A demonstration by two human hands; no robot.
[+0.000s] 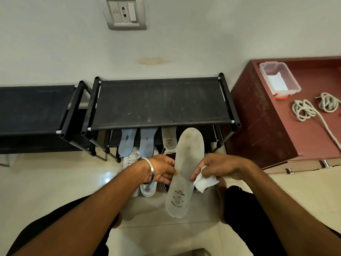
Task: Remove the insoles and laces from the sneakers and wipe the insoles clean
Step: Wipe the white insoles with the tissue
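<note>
A long grey insole (186, 163) with a logo near its heel is held up over the floor. My left hand (162, 169) grips its left edge at the middle. My right hand (219, 168) holds a crumpled white wipe (204, 182) against the insole's right edge. Two blue insoles (127, 143) (147, 141) and another grey insole (169, 138) lean against the black shoe rack (162, 100). White sneakers (145, 188) stand on the floor under my left hand. A dark sneaker (167, 186) sits mostly hidden behind the held insole. Two coiled white laces (304, 109) (329, 102) lie on the red cabinet (262, 119).
A clear plastic tub (279, 79) with white wipes stands at the back of the red cabinet. A second black rack (36, 109) stands to the left. The wall behind carries a socket plate (124, 12). My knees frame the tiled floor.
</note>
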